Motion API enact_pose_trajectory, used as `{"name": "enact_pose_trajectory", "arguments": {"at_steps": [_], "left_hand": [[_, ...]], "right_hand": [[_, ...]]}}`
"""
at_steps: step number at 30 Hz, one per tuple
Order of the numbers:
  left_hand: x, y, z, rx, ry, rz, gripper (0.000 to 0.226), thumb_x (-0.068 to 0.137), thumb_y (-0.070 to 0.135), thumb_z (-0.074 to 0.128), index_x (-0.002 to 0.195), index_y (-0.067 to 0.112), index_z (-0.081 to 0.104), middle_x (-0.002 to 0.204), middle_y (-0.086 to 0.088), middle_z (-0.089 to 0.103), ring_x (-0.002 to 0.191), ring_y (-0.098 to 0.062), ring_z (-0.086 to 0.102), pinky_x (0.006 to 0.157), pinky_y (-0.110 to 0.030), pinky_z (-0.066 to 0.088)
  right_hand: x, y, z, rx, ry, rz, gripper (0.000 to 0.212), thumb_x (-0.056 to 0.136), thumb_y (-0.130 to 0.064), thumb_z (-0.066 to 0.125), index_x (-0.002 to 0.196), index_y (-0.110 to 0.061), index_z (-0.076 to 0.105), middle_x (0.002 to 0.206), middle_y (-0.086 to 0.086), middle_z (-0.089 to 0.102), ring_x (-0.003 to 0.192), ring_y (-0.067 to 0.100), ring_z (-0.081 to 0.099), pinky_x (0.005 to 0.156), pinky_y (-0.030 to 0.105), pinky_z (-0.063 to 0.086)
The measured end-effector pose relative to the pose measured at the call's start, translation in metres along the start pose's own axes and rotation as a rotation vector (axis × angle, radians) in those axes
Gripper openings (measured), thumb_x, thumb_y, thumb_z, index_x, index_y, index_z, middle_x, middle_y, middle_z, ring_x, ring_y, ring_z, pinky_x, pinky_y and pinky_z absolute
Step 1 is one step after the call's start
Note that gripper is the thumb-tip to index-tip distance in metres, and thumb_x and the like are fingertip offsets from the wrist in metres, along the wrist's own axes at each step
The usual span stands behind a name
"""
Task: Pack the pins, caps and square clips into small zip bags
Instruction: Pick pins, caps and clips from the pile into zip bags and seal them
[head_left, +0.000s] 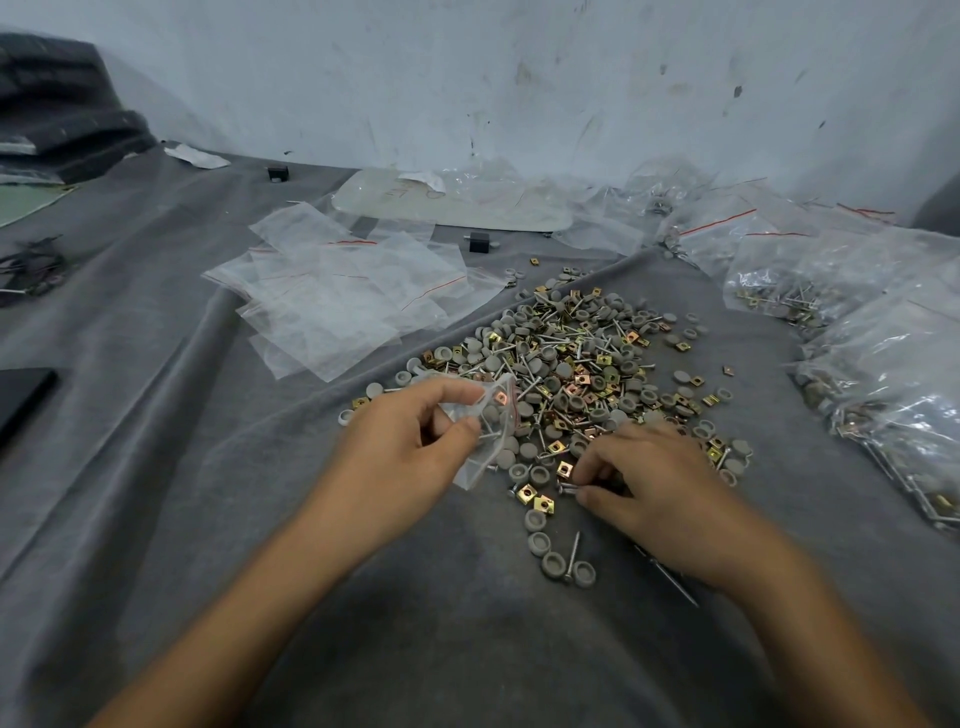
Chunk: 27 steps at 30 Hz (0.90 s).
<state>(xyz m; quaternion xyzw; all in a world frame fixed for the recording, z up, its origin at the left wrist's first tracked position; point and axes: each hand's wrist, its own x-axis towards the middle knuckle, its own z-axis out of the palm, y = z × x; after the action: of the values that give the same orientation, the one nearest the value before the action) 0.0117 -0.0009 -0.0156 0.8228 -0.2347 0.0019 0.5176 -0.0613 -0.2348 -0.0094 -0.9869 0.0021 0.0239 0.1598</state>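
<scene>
- Two bare hands are seen over a desk (182, 519) draped in grey cloth, near the middle of the view.
- Left hand (410, 441): a small zip bag (485, 415) is pinched between the thumb and curled fingers (457, 392) and held up just above the near-left edge of the pile. The red strip of the bag is turned toward the pile. A copper-coloured clip and thin pin shafts are seen through the clear plastic.
- Right hand (660, 483): it is lowered onto the near edge of the pile. The fingers (597, 462) are curled narrow, and a pin (569, 487) is pinched between thumb and fingertips, roughly level, head to the left.
- Pile (582, 364): grey round caps, silver pins and gold or copper square clips are mixed and spread on the cloth, just beyond both hands.
- Strays: a few caps (550, 561), square clips (527, 492) and one loose pin (575, 551) are scattered on the near side, between the forearms.
- Empty zip bags (337, 296) with red strips are laid overlapping, far left of the pile.
- Filled bags (857, 322) are heaped along the right side; parts are visible inside.
- Two small black blocks (479, 242) (278, 172) are noted farther back, and a pale flat tray (452, 202) lies by the wall.
- A dark flat object (21, 400) is cut off at the left edge.
</scene>
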Motion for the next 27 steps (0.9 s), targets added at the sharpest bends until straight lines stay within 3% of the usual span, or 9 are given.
{"name": "enact_pose_trajectory", "arguments": {"at_steps": [6, 10, 14, 20, 24, 27], "left_hand": [[0.000, -0.001, 0.000, 0.006, -0.010, 0.007, 0.024, 0.098, 0.025, 0.065, 0.101, 0.049, 0.064, 0.066, 0.002, 0.066, 0.066, -0.020, 0.065, 0.071, -0.050, 0.057], [-0.001, -0.003, 0.001, 0.009, -0.015, 0.016, 0.022, 0.098, 0.027, 0.065, 0.101, 0.049, 0.065, 0.065, 0.003, 0.065, 0.065, -0.019, 0.064, 0.070, -0.049, 0.057], [-0.001, -0.006, 0.004, 0.027, -0.056, 0.025, 0.020, 0.098, 0.029, 0.065, 0.105, 0.047, 0.067, 0.063, 0.006, 0.064, 0.064, -0.016, 0.064, 0.071, -0.049, 0.057], [-0.001, -0.008, 0.007, 0.042, -0.069, 0.043, 0.017, 0.098, 0.027, 0.066, 0.111, 0.038, 0.068, 0.062, 0.005, 0.066, 0.059, -0.007, 0.062, 0.064, -0.040, 0.056], [0.000, -0.007, 0.005, 0.008, -0.052, 0.024, 0.018, 0.098, 0.024, 0.066, 0.108, 0.039, 0.068, 0.060, 0.006, 0.062, 0.058, -0.005, 0.057, 0.063, -0.036, 0.052], [0.001, -0.005, 0.002, 0.004, -0.025, 0.022, 0.021, 0.098, 0.022, 0.066, 0.105, 0.042, 0.067, 0.061, 0.008, 0.062, 0.061, -0.007, 0.060, 0.069, -0.039, 0.054]], "right_hand": [[-0.001, 0.002, 0.002, 0.022, 0.037, -0.031, 0.011, 0.096, -0.039, 0.062, 0.088, -0.039, 0.054, 0.093, -0.021, 0.053, 0.093, 0.003, 0.045, 0.087, 0.032, 0.037], [-0.003, 0.000, 0.003, 0.416, 0.233, -0.082, 0.007, 0.098, -0.036, 0.060, 0.092, -0.036, 0.056, 0.080, -0.011, 0.062, 0.075, 0.008, 0.058, 0.064, 0.032, 0.049], [-0.002, -0.019, 0.009, 0.655, 0.302, -0.166, 0.008, 0.099, -0.027, 0.062, 0.093, -0.031, 0.060, 0.078, -0.004, 0.062, 0.066, 0.010, 0.056, 0.057, 0.022, 0.045], [0.001, -0.042, 0.025, 0.661, 0.312, -0.157, 0.012, 0.095, -0.019, 0.068, 0.098, -0.030, 0.066, 0.090, -0.016, 0.068, 0.080, 0.006, 0.066, 0.067, 0.018, 0.052], [0.002, -0.038, 0.018, 0.872, 0.277, -0.151, 0.025, 0.096, -0.011, 0.066, 0.111, -0.031, 0.064, 0.100, -0.014, 0.075, 0.094, 0.005, 0.070, 0.077, 0.017, 0.054], [0.001, -0.025, 0.008, 0.801, 0.336, -0.130, 0.020, 0.096, -0.012, 0.067, 0.103, -0.031, 0.068, 0.094, -0.011, 0.075, 0.089, 0.004, 0.069, 0.072, 0.013, 0.050]]}}
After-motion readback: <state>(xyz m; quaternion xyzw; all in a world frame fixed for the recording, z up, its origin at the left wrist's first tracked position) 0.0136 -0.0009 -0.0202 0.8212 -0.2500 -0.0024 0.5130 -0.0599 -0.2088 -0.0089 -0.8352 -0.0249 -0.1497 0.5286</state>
